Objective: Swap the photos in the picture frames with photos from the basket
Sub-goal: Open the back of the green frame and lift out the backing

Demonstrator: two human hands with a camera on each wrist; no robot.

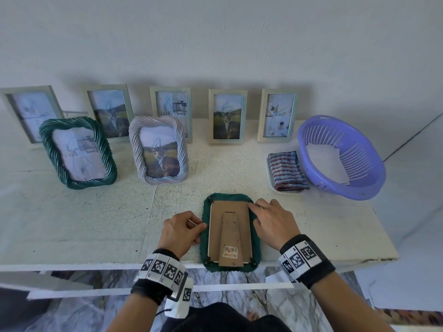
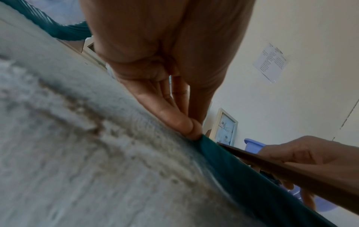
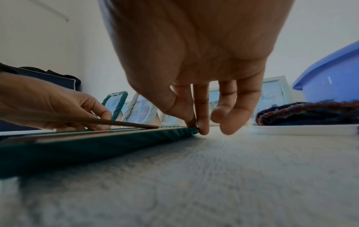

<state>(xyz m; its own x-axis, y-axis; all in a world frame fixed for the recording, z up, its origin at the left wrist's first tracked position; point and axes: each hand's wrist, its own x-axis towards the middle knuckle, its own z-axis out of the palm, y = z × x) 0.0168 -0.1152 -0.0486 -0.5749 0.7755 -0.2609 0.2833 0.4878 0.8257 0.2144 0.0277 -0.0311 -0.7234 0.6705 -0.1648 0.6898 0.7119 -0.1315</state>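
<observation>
Green frame (image 1: 206,226) face down between my hands, its back still closed.
My left hand (image 1: 180,230) pinches its left edge, my right hand (image 1: 272,220) its far right corner; the basket (image 1: 369,188) with photos beyond my right fingers, untouched.

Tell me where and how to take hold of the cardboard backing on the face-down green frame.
Grip the backing by its stand flap, judging from the pose. The board sits flush inside the green frame, so its edges offer little to pinch, while the right wrist view shows the flap's far tip lifted clear. Come from the far side, slip fingertips under that tip and pull up, holding the frame rim down.
</observation>
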